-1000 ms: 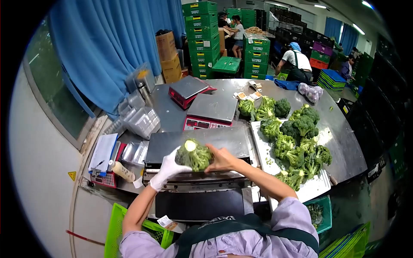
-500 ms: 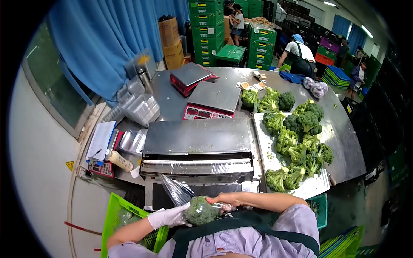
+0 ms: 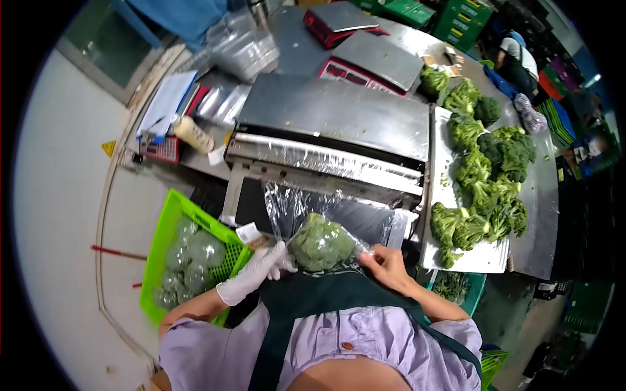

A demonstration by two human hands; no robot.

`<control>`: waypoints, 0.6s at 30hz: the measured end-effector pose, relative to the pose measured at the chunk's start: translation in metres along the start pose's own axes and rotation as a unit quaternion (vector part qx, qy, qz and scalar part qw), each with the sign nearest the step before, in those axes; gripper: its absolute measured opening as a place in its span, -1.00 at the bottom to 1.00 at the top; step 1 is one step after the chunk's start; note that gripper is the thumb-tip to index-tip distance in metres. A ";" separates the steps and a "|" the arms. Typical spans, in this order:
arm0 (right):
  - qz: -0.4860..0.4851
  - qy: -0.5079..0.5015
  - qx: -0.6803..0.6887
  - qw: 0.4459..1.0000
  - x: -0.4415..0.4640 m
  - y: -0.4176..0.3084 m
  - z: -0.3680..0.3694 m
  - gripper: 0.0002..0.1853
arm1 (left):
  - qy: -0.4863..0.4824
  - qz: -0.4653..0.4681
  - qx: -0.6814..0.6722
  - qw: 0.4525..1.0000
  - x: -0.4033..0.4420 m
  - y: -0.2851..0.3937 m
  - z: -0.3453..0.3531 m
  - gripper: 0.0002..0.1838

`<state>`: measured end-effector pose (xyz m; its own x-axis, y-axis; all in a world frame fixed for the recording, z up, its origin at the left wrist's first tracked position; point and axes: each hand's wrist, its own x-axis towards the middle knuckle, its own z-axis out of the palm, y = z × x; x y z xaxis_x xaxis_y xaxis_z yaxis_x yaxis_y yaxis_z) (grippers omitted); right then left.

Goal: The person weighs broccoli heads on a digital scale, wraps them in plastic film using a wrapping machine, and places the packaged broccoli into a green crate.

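A head of broccoli (image 3: pixel 321 246) lies in clear plastic film (image 3: pixel 285 203) close against my apron, in front of the wrapping machine (image 3: pixel 326 166). My left hand (image 3: pixel 266 264), in a white glove, is closed on the film at the broccoli's left side. At the right, my bare right hand (image 3: pixel 386 266) pinches the film between thumb and fingers, which pulls it taut. Part of the film spreads over the machine's dark front plate (image 3: pixel 251 202). A small white printed slip (image 3: pixel 250 233) is just above my left hand.
A green basket (image 3: pixel 171 215) with several wrapped broccoli heads stands at the left. Unwrapped broccoli (image 3: pixel 482 169) covers much of a white board (image 3: pixel 440 186) at the right. Scales (image 3: pixel 375 58), plastic trays (image 3: pixel 241 49) and a bottle (image 3: pixel 193 135) are behind. A co-worker (image 3: pixel 518 55) bends at the far right.
My view has tilted down and turned. My hands have moved apart from around the broccoli to its two sides, with the film now stretched between them. More of the green basket shows.
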<state>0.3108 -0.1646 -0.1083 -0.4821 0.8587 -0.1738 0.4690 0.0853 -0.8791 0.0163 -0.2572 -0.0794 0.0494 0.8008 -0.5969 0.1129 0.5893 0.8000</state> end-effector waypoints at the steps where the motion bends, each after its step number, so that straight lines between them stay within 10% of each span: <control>1: 0.006 0.010 0.021 1.000 -0.002 0.004 0.002 -0.54 | 0.033 0.007 0.006 0.999 -0.003 0.000 0.002 -0.30; 6: 0.082 0.125 0.236 0.960 0.016 0.009 0.010 -0.52 | 0.340 0.229 0.150 0.900 0.022 -0.014 -0.010 -0.63; 10: 0.086 0.176 0.234 0.952 0.037 0.027 0.009 -0.49 | 0.409 0.281 0.225 0.839 0.056 -0.029 -0.045 -0.82; 18: -0.162 0.270 -0.335 0.888 0.059 0.049 0.036 -0.67 | 0.404 0.358 0.330 0.775 0.129 -0.020 0.003 -0.76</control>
<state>0.2785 -0.1278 -0.1780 -0.3314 0.8357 0.4380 0.7927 0.4984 -0.3512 0.0231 -0.1657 -0.1724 -0.2732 0.8601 0.4308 0.8389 -0.0061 0.5442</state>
